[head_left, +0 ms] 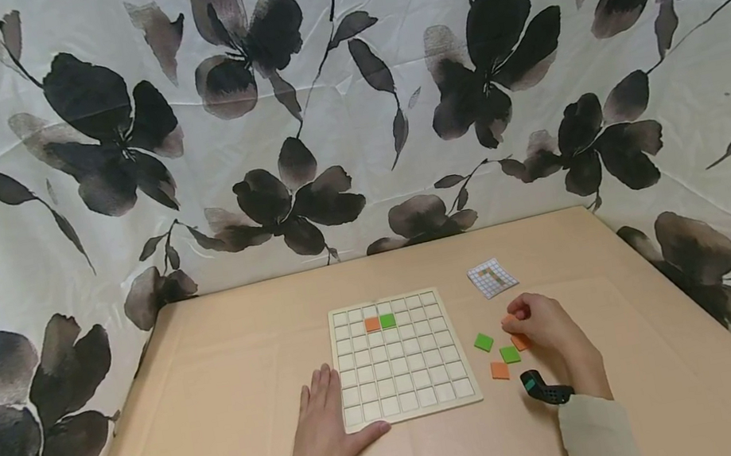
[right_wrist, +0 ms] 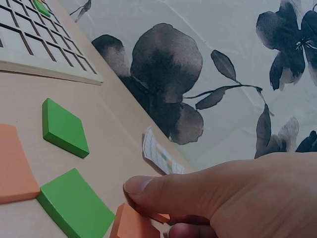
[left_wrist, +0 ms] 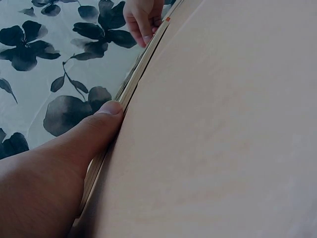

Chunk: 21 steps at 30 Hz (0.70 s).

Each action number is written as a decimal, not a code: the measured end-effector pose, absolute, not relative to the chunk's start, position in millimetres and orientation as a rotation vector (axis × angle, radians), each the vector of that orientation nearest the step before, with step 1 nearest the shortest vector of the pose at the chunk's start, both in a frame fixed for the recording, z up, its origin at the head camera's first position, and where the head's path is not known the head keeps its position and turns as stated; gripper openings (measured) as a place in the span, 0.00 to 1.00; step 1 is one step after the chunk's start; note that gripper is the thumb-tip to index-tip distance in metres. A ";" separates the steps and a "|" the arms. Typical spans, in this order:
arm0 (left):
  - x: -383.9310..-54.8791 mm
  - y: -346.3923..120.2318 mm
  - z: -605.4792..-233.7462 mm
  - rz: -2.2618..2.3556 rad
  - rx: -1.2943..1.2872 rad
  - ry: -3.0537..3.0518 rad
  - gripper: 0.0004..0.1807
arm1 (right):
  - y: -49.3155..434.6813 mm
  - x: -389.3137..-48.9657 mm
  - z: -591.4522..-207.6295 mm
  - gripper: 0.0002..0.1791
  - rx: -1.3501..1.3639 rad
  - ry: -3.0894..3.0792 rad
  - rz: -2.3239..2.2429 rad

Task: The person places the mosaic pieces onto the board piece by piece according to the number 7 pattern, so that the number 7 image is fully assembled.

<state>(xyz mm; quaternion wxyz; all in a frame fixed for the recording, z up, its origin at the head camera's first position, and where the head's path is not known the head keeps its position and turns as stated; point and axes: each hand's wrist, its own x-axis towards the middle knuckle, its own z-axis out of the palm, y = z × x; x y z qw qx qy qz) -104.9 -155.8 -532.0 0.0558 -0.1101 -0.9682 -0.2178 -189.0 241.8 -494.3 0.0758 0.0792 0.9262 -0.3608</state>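
Observation:
A pale square grid board [head_left: 411, 416] lies on the table, with one orange tile [head_left: 372, 324] and one green tile [head_left: 387, 321] side by side in its second row. My left hand [head_left: 326, 428] rests against the board's near left corner, fingers straight along the left side and thumb [left_wrist: 101, 119] on the near edge. To the right of the board, my right hand [head_left: 545, 327] pinches an orange square tile [head_left: 509, 320] between thumb and fingers. Just beneath it lies another orange tile [right_wrist: 132, 224]. Close by are two green tiles [head_left: 483, 342] and a further orange tile [head_left: 500, 371].
Beyond my right hand, a small card [head_left: 492, 278] printed with a coloured grid pattern lies near the board's far right corner. A black band [head_left: 545, 389] circles the right wrist. A floral cloth [head_left: 387, 95] hangs behind the table [head_left: 222, 413].

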 end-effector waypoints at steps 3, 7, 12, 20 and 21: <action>-105.0 -155.9 -532.1 -0.655 -0.333 -2.941 0.69 | 239.9 -189.3 -494.3 0.22 0.236 2.772 -1.083; -104.9 -155.7 -531.8 -0.662 -0.335 -2.938 0.69 | 238.8 -190.0 -493.8 0.22 0.222 2.773 -1.078; -104.4 -155.3 -531.1 -0.663 -0.334 -2.934 0.69 | 239.7 -189.4 -494.6 0.20 0.165 2.808 -1.069; -103.9 -155.3 -531.0 -0.662 -0.333 -2.928 0.68 | 239.8 -189.1 -495.0 0.20 0.147 2.821 -1.081; -103.8 -155.3 -531.0 -0.661 -0.334 -2.927 0.68 | 239.9 -189.2 -495.0 0.20 0.148 2.822 -1.079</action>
